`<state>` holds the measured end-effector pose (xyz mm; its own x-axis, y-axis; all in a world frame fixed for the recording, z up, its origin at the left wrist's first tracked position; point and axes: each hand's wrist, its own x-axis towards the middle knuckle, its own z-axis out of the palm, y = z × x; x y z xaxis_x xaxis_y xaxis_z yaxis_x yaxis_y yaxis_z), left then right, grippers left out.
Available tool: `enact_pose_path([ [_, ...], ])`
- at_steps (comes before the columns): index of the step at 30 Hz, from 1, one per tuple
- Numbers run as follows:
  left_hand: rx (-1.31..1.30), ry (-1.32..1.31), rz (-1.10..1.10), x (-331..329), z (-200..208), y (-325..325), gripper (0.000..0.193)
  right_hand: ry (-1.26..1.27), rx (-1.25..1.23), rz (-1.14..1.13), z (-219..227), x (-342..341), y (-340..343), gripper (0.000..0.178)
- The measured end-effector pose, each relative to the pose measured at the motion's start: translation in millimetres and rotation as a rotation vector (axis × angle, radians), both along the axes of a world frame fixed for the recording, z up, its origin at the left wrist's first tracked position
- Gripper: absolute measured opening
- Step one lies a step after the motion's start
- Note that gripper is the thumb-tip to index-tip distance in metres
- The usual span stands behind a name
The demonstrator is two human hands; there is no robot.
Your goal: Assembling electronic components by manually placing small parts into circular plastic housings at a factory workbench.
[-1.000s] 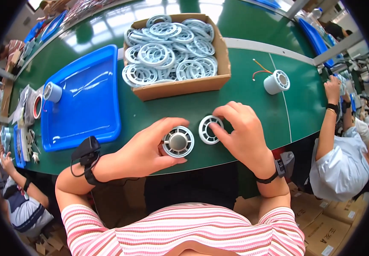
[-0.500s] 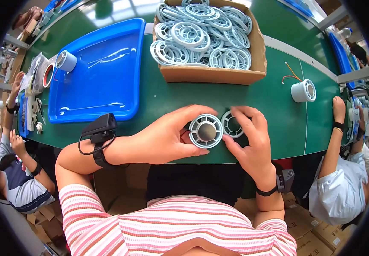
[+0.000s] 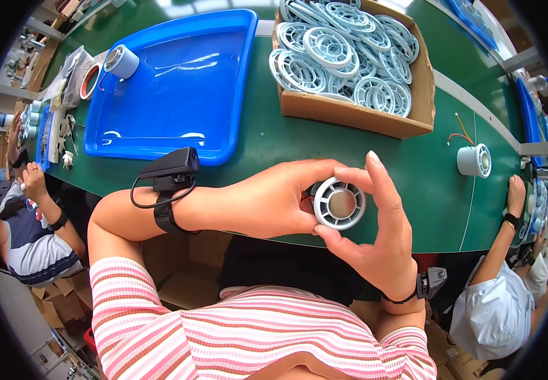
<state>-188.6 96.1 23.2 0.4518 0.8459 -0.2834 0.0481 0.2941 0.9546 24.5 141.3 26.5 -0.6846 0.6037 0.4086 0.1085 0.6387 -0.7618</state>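
My left hand (image 3: 264, 199) wraps round a small cylindrical motor (image 3: 341, 204), its grey-brown centre facing up. A pale spoked ring (image 3: 362, 205) lies over the motor's face. My right hand (image 3: 385, 231) has thumb and index finger curved across that ring, touching its rim at opposite sides, while the other fingers are bunched behind. Part of a dark wire shows by my left palm; the motor's body is mostly hidden in that hand. Both hands are above the near edge of the green table (image 3: 248, 168).
Ahead stands a cardboard box (image 3: 356, 117) heaped with pale spoked rings (image 3: 328, 47). A blue tray (image 3: 166, 107) lies left, one motor (image 3: 122, 61) in its corner. Another motor (image 3: 473, 161) with wires sits right. Tape (image 3: 89, 81) lies beside the tray. Co-workers sit on both sides.
The spoked ring in my right hand has gone from beside the motor onto its face. My right thumb and index finger now span the rim. The view has shifted, moving box and tray in the picture.
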Motion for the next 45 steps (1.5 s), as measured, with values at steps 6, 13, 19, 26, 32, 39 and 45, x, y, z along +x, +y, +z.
enact_pose_path([
  [6,-0.025,0.019,-0.017,-3.6,2.8,2.5,0.065,-0.109,0.060,-0.004,3.3,1.6,2.6,0.089],
  [13,-0.354,-0.231,-0.123,-15.9,8.5,14.5,0.065,-0.143,-0.040,-0.009,4.0,10.4,3.9,0.078],
  [19,-0.532,-0.322,0.007,-10.9,18.2,19.9,0.063,-0.106,-0.088,0.013,-1.0,15.1,9.6,0.079],
  [26,-0.320,-0.203,-0.053,-14.4,23.0,7.6,0.058,-0.187,0.256,-0.067,1.1,11.6,-9.5,0.072],
  [32,0.838,1.178,0.366,-63.1,47.0,-7.0,0.028,-0.370,0.434,-0.162,16.4,39.9,-1.9,0.061],
  [39,0.504,2.075,0.505,-251.3,28.2,-19.1,0.068,-0.367,0.632,-0.600,8.1,75.9,61.0,0.047],
  [45,0.451,1.670,0.510,-277.5,41.4,-9.1,0.063,-0.312,0.708,-0.433,44.3,31.8,104.4,0.021],
])
